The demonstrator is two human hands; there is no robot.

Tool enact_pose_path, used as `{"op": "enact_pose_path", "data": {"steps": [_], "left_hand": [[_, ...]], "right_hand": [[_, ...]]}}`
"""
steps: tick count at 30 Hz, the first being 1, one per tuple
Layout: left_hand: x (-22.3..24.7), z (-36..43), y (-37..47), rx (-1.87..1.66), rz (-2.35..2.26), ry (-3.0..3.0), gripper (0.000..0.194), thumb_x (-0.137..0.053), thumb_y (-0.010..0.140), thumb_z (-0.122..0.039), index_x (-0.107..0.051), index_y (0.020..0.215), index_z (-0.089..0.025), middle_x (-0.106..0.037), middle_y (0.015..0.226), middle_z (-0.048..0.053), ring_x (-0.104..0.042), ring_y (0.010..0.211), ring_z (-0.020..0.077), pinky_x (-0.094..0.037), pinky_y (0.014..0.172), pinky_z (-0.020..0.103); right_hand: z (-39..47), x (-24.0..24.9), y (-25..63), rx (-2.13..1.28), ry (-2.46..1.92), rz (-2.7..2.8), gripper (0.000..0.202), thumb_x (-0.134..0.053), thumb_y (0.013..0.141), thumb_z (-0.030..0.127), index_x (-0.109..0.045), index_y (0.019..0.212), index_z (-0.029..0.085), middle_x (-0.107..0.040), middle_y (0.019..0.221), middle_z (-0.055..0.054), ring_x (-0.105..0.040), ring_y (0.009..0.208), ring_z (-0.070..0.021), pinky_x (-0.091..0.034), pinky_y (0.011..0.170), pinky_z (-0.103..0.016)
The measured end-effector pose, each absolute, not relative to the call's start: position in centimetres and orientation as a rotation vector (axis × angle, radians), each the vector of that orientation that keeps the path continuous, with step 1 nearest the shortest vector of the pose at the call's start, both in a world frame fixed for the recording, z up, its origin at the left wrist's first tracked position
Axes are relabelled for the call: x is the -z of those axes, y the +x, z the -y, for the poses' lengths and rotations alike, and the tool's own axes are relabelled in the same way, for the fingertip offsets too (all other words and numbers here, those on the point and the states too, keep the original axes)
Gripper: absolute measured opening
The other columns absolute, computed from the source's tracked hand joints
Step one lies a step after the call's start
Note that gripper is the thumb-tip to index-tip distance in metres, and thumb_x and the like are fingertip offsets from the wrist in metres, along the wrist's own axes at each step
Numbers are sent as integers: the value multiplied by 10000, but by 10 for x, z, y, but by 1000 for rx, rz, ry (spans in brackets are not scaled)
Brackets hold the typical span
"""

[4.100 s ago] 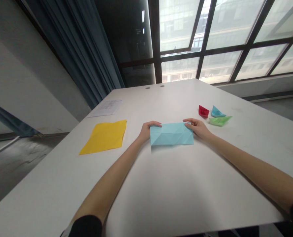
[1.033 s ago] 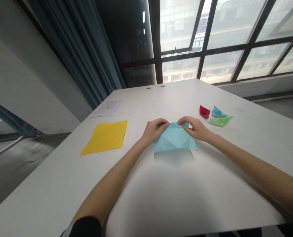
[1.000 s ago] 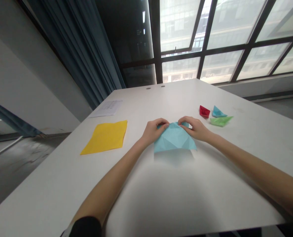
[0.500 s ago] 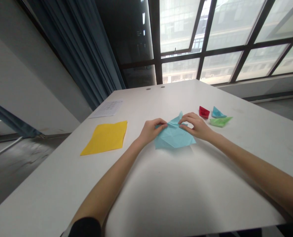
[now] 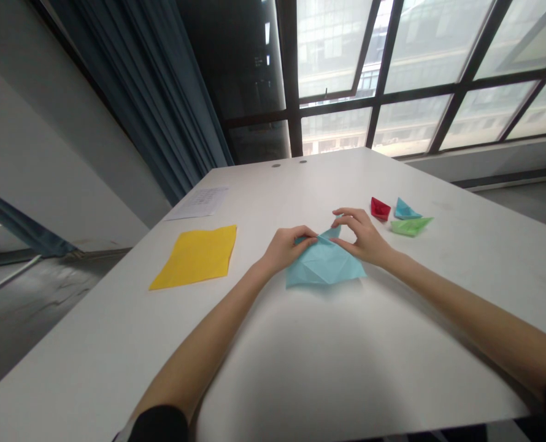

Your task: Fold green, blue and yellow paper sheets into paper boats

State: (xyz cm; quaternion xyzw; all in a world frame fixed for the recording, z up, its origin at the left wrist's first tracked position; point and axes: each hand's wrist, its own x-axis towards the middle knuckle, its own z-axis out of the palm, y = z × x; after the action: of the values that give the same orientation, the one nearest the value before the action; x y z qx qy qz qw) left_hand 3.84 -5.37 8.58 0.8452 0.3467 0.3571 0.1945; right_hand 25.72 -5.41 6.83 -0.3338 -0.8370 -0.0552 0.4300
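A creased sheet of light blue paper is in front of me at the middle of the white table. Its lower part spreads toward me, and a narrow point rises at the back. My left hand pinches the upper left part between thumb and fingers. At the upper right, my right hand has its thumb against the paper and its fingers curved around the raised point; a gap shows between thumb and fingertips. My fingers hide part of the paper's top edge.
A yellow sheet stack lies at the left, with a printed page behind it. To the right are small folded pieces: red, blue and green. The white table extends toward the windows.
My left hand has moved slightly right along the paper's top. The right fingers have lifted and spread from the thumb around the point. The paper's front edge sits slightly nearer to me.
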Motion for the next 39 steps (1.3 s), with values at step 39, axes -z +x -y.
{"op": "enact_pose_path", "data": {"steps": [39], "left_hand": [[-75, 37, 27, -1091, -1072, 2198, 214, -538, 768, -349, -658, 859, -197, -684, 831, 20, -617, 763, 148, -468, 702, 239]], "right_hand": [[45, -51, 264, -1985, -882, 1098, 202, -516, 791, 180, -551, 988, 155, -667, 959, -73, -645, 805, -157, -514, 798, -300]]}}
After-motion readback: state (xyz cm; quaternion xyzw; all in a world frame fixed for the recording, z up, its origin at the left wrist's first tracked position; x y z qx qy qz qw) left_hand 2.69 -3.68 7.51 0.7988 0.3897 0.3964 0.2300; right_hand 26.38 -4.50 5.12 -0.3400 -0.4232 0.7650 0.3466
